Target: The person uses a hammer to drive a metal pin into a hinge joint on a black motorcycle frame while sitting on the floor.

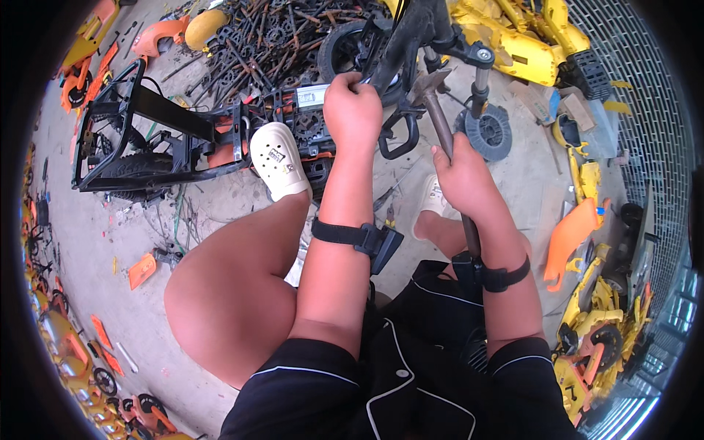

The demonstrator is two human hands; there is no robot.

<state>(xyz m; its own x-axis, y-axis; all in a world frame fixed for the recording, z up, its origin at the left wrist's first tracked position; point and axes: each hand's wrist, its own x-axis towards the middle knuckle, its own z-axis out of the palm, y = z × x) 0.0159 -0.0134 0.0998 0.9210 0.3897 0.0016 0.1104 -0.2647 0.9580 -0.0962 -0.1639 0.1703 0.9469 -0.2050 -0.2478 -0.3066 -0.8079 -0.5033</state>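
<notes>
Left hand is curled in a fist around the end of a black bar at the far side, though most of its fingers are hidden, and the right hand is wrapped around the handle of a hammer, head up at the far end, right beside the black bar. So the hands are apart, each clamped on its own thing. As for writing, the cream clog on the left foot has a dark lettered charm, and there's a pale label on the black metal frame beyond it, too small to read for sure. Some cardboard lies on the far right next to clear plastic. The floor is bare grey concrete, scuffed and littered with bits of wire and scraps. There's a heap of rusty dark metal rods at the far left of centre, yellow panels piled far right, an orange panel on the right, and a grey disc-like wheel just past the hammer. More yellow and orange parts line the left edge, and the right side is closed off by a wall with a brick-like grid pattern.
</notes>
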